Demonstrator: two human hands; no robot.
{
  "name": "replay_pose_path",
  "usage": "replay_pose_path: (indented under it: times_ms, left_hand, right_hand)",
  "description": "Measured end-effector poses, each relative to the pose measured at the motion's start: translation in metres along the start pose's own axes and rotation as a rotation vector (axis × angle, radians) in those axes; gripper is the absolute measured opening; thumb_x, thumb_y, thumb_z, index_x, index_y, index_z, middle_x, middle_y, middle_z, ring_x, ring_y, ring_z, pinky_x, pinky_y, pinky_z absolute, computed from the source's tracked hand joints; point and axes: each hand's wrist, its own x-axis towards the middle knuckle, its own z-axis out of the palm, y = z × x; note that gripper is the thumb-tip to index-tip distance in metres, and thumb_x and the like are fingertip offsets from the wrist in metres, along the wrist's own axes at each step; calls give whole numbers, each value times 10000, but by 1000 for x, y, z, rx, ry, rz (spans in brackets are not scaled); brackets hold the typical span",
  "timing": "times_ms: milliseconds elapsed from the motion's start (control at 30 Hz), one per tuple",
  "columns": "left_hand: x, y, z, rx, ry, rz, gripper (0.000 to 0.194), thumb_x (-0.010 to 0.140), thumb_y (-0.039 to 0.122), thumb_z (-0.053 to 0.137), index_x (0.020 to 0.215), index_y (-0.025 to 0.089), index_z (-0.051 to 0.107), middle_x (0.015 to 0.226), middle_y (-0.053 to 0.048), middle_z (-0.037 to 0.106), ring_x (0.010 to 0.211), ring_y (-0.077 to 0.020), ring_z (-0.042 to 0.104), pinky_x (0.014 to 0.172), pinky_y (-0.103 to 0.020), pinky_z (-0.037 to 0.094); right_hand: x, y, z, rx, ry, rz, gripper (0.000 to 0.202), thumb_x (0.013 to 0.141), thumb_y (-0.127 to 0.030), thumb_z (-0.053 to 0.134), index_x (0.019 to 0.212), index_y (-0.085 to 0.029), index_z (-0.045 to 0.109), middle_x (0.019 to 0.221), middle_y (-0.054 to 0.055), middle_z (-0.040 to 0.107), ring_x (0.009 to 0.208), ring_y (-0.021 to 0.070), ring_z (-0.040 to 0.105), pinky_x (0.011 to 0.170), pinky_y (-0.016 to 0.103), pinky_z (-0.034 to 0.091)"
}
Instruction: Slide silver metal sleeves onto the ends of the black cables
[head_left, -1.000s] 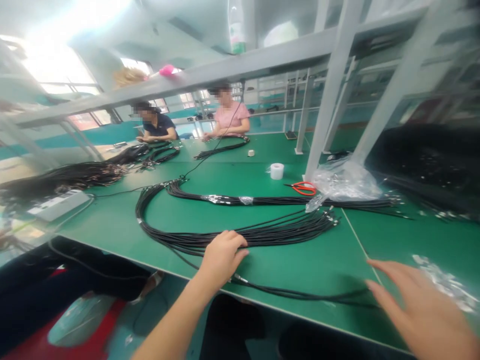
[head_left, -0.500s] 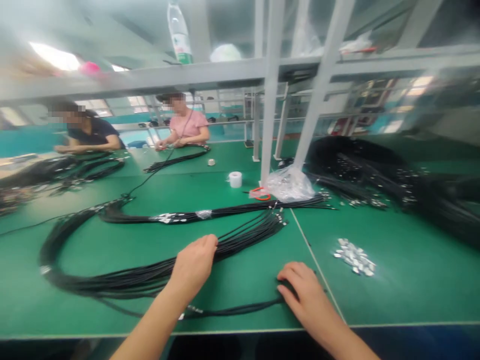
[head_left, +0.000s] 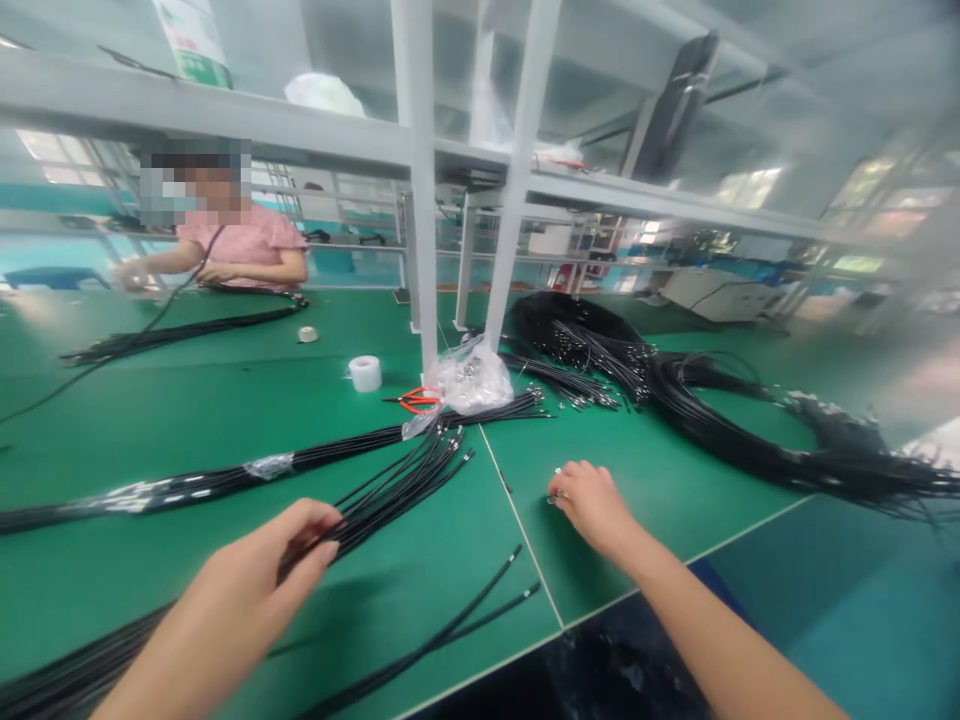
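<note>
My left hand (head_left: 277, 570) is closed round a bundle of black cables (head_left: 390, 495), whose tipped ends fan out toward the plastic bag. On the green table near the seam, my right hand (head_left: 589, 500) has its fingers bent together over small silvery pieces that partly show at the fingertips. Two loose black cables (head_left: 457, 628) lie between my hands, close to the front edge. Behind the held bundle runs another one (head_left: 345, 447), wrapped with clear plastic and white pieces.
A clear plastic bag (head_left: 476, 378), orange-handled pliers (head_left: 418, 401) and a white roll (head_left: 365, 374) lie by the metal posts. Large coils of black cable (head_left: 712, 430) cover the back right. Across the table sits a person in pink (head_left: 247, 240).
The view has turned right. My left hand has gone from the top of the bundle to a grip round it. My right hand has moved off the loose cables to the small pieces.
</note>
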Motion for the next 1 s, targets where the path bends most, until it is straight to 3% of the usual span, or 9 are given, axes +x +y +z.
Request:
replay_pose_path:
  times_ms: [233, 333, 400, 467, 600, 700, 833, 1000]
  left_hand:
    - [-12, 59, 21, -172, 4, 121, 209, 846, 358, 446, 1034, 297, 515, 899, 30, 649, 816, -158, 610, 716, -235, 473]
    - [-25, 82, 37, -271, 28, 174, 204, 852, 314, 448, 1044, 307, 515, 833, 35, 641, 741, -140, 608, 667, -219, 475]
    - [-31, 96, 48, -305, 71, 226, 215, 853, 291, 453, 1055, 316, 522, 850, 29, 641, 734, -138, 609, 654, -214, 472]
    - [-35, 105, 58, -269, 118, 281, 258, 869, 259, 424, 1095, 333, 524, 899, 15, 637, 760, -145, 611, 649, -217, 466]
    - [-38, 111, 65, -84, 128, 354, 321, 892, 217, 357, 1100, 347, 563, 835, -5, 618, 661, -150, 581, 572, -226, 437]
    - [-39, 110, 64, -68, 88, 384, 322, 887, 206, 357, 1052, 338, 600, 763, -8, 602, 607, -140, 556, 539, -211, 421]
    - [-38, 109, 62, -139, 89, 356, 312, 892, 218, 358, 1036, 335, 609, 759, -7, 604, 612, -138, 552, 524, -199, 416]
    - [-36, 110, 62, -173, 76, 338, 297, 894, 239, 367, 1031, 329, 615, 771, -5, 614, 647, -140, 569, 546, -193, 427]
  right_hand:
    - [1, -4, 2, 48, 17, -61, 151, 776, -77, 507, 687, -179, 574, 838, 72, 577, 858, 214, 490, 744, 336, 321]
    - [-1, -16, -7, 149, 63, -31, 158, 837, -115, 416, 766, -173, 545, 827, 75, 585, 807, 195, 517, 730, 328, 374]
    - [-7, -31, -15, 316, 62, 16, 171, 894, -192, 355, 839, -182, 517, 798, 48, 589, 737, 162, 543, 671, 288, 414]
    - [-17, -51, -22, 665, 10, 90, 173, 912, -280, 361, 861, -191, 500, 776, 21, 584, 704, 144, 558, 648, 267, 434]
    - [-36, -85, -24, 1482, -135, 238, 156, 879, -334, 468, 836, -191, 510, 685, -21, 503, 634, 119, 500, 619, 253, 402]
    - [-44, -93, -20, 1808, -184, 316, 131, 845, -313, 542, 825, -183, 534, 699, -22, 475, 614, 100, 457, 589, 234, 356]
    - [-46, -86, -22, 1899, -182, 332, 128, 837, -303, 568, 829, -175, 563, 697, -12, 486, 627, 102, 454, 599, 235, 335]
    - [-47, -80, -27, 1838, -170, 312, 118, 849, -290, 553, 845, -173, 566, 690, -10, 500, 645, 104, 463, 624, 236, 340]
